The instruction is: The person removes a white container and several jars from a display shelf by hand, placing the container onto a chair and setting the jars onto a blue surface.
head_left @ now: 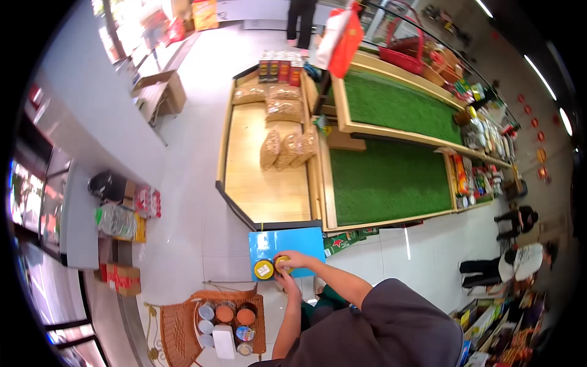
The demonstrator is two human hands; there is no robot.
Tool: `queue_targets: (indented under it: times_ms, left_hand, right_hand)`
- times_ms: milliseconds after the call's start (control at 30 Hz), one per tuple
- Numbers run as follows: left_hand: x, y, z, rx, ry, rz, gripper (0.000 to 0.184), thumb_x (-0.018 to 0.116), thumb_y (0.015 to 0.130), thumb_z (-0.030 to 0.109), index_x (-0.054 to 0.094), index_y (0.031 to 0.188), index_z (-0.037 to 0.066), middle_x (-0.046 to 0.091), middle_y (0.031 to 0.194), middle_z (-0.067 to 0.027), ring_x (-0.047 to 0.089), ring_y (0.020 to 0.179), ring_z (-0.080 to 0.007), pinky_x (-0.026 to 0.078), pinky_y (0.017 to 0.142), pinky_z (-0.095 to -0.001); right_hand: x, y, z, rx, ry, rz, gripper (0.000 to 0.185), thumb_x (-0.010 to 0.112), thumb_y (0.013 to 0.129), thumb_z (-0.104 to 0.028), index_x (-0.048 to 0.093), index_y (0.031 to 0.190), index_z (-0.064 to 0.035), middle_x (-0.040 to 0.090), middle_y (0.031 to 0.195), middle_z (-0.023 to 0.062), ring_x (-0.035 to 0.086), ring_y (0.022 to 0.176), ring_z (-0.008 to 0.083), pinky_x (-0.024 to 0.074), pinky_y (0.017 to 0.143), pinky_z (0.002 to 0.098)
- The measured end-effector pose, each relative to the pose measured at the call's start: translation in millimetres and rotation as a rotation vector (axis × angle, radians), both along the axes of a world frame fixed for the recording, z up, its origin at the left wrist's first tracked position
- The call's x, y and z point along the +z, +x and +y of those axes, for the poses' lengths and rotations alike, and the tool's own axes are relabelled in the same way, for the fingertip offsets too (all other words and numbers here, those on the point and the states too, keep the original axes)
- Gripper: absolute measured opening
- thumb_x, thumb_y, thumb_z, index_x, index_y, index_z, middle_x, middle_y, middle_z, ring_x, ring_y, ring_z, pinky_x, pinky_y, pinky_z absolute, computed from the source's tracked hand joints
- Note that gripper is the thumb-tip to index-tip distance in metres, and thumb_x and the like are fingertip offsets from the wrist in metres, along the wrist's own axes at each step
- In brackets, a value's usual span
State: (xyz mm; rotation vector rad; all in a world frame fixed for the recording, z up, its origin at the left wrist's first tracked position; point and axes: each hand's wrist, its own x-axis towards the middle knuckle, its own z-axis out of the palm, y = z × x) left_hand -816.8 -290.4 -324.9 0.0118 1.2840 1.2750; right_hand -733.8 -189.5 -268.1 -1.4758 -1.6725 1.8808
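On the blue surface [286, 240], the right hand [295, 259], curled, and nearer left hand [286, 281] grasp 1 yellow-lidded jar [281, 263].

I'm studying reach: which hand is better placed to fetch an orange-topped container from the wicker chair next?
Probably the left hand: it is nearer the wicker chair, while the right hand is farther off, on a yellow-topped jar.

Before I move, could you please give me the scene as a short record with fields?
Right hand: fingers around one yellow-lidded jar
Left hand: at the same jar, grip unclear
Beside that jar: second jar, also yellow-lidded
Beneath: glossy blue surface
Wicker chair: lidded containers, white object
Wooden display: bagged goods, boxes
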Motion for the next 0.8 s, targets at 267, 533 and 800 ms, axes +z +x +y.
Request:
queue_targets:
  times_ms: [267, 533, 800]
  left_hand:
    - [12, -15, 2, -0.167, -0.040, 0.124, 0.065, 0.050, 0.090, 0.058, 0.033, 0.133, 0.013, 0.045, 0.127, -0.0019, 0.048, 0.109, -0.0146, 0.040, 0.083, -0.0270]
    - [4, -23, 10, -0.243, -0.102, 0.143, 0.091, 0.045, 0.082, 0.074, 0.022, 0.144, 0.012, 0.031, 0.144, -0.0085, 0.037, 0.127, -0.0252, 0.031, 0.101, -0.0441]
    - [19, -9, -8, -0.120, -0.014, 0.574, 0.077, 0.037, 0.091, 0.063, 0.031, 0.140, 0.004, 0.036, 0.141, -0.0186, 0.037, 0.126, -0.0280, 0.029, 0.102, -0.0421]
  right_hand:
    - [18, 13, -47, -0.269, 0.211, -0.045, 0.073, 0.066, 0.080, -0.048, 0.047, 0.130, 0.0012, 0.052, 0.127, 0.0226, 0.050, 0.118, 0.0335, 0.0391, 0.100, 0.0382]
    - [-42, 107, -128, -0.440, 0.326, -0.213, 0.071, 0.068, 0.079, -0.048, 0.050, 0.129, -0.0013, 0.053, 0.126, 0.0227, 0.051, 0.117, 0.0338, 0.0410, 0.098, 0.0400]
    - [-62, 290, -246, -1.170, -0.227, -0.051, 0.052, 0.067, 0.079, -0.037, 0.059, 0.120, -0.0055, 0.066, 0.095, 0.0095, 0.062, 0.075, 0.0177, 0.0523, 0.061, 0.0332]
